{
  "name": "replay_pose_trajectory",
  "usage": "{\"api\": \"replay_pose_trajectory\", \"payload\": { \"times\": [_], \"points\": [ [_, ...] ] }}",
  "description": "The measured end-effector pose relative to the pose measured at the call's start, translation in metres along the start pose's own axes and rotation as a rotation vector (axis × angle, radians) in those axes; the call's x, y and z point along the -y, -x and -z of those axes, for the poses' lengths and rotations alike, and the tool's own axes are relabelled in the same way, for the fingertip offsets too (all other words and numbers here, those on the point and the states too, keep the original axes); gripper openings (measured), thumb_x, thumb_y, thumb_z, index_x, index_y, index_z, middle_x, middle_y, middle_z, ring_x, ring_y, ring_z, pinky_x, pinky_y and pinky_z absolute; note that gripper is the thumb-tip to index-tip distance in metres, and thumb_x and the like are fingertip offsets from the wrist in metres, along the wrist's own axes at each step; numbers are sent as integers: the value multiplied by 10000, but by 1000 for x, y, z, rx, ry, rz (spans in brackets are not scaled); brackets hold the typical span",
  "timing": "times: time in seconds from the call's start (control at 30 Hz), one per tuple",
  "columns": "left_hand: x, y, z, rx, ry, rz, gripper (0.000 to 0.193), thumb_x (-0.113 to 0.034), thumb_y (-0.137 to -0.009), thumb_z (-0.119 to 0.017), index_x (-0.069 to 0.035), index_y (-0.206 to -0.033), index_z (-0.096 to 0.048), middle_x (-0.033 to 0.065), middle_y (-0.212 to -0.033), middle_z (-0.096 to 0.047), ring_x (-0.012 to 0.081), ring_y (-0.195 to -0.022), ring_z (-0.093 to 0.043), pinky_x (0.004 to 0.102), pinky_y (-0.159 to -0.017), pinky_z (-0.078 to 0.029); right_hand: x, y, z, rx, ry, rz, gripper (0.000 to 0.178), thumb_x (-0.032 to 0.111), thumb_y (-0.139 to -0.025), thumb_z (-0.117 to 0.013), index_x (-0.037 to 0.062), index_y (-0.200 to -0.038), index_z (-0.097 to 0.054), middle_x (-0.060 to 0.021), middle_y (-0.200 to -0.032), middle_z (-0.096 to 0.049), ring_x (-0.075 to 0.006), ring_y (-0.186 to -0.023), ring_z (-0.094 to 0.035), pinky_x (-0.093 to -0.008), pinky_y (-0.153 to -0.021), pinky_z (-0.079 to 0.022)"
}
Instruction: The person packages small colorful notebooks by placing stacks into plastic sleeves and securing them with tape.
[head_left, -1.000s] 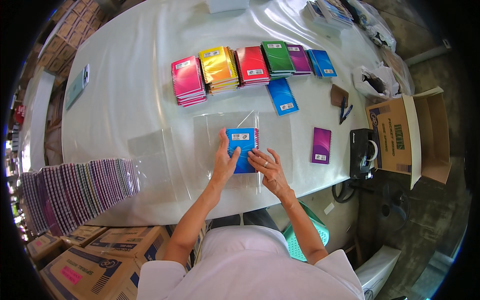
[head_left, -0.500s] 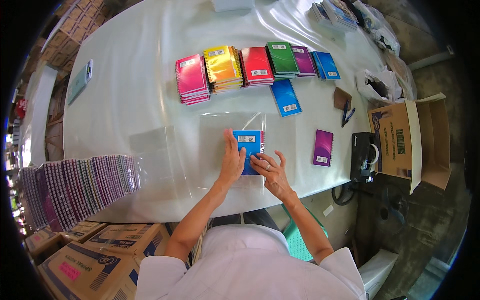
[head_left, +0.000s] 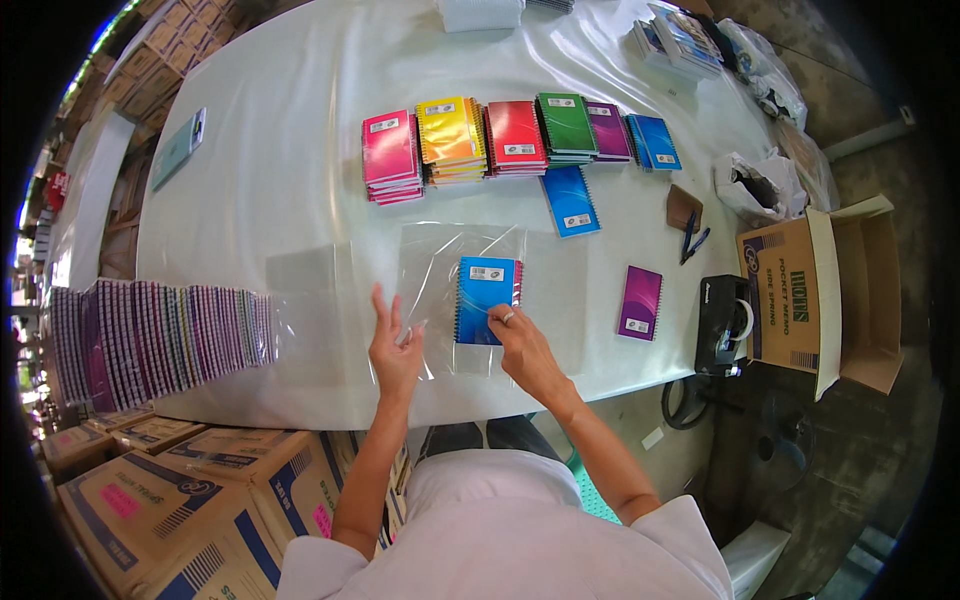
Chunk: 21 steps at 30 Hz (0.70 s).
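A blue spiral notebook (head_left: 478, 300) lies on a clear plastic sheet (head_left: 555, 340) in front of me. Pink edging along its right side shows another notebook beneath it. My right hand (head_left: 528, 350), a ring on one finger, is over the notebook's lower right part. Its fingers are curled together at the cover; what they may pinch is hidden. My left hand (head_left: 396, 350) is left of the notebook, over the sheet's left part, with its fingers spread apart. Shiny creases run through the plastic between the two hands.
Beyond lie stacks of pink (head_left: 388, 150), yellow (head_left: 450, 135), red (head_left: 516, 135) and other notebooks. A purple notebook (head_left: 640, 302), tape dispenser (head_left: 722, 325) and open carton (head_left: 790, 290) are at right. Bagged notebooks (head_left: 170, 335) fill the left edge. Cartons (head_left: 150, 510) stand below.
My left hand has moved off the notebook to the left, and its fingers have spread. The right hand has shifted slightly left and its fingers have curled together. The view has shifted slightly.
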<state>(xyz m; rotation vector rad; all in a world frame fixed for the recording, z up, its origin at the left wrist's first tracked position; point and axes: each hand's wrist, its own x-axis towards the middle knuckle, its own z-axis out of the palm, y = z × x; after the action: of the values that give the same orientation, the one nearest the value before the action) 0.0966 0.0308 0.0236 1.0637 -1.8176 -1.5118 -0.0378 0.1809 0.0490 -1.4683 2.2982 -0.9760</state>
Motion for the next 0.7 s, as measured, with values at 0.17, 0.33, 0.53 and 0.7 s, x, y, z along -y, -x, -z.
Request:
{"api": "replay_pose_trajectory", "payload": {
  "times": [0.17,0.33,0.53,0.7],
  "points": [
    [30,29,15,187,65,167,757,152,-818,-511,-109,-1484,-263,130,-1384,-502,223,-1178,-567,267,-888,-491,7,-17,-11,-17,-389,-233,100,47,-842,-605,-53,-846,-597,-162,-980,-573,-345,-896,-570,-410,-786,-457],
    [-32,50,-18,510,-579,48,700,77,-816,-584,-104,-1447,-341,167,-1214,-624,219,-1112,-614,291,-891,-502,10,-30,-24,38,-299,-439,217,168,-832,-663,-31,-766,-604,-163,-931,-584,-342,-829,-588,-447,-734,-428],
    [-36,-14,8,447,-411,-449,734,-51,-855,-623,-64,-1475,-232,212,-1250,-583,316,-1178,-560,329,-963,-456,-6,-31,-36,-54,-321,-489,163,113,-799,-665,-22,-725,-610,-154,-950,-607,-325,-841,-604,-452,-714,-415],
    [-38,-47,-41,445,-467,-73,731,-204,-927,-563,-63,-1497,-128,205,-1453,-367,370,-1338,-365,368,-1076,-338,11,-31,-32,-88,-237,-584,72,49,-781,-668,-19,-772,-649,-140,-938,-641,-311,-842,-619,-429,-716,-441]
  ]
}}
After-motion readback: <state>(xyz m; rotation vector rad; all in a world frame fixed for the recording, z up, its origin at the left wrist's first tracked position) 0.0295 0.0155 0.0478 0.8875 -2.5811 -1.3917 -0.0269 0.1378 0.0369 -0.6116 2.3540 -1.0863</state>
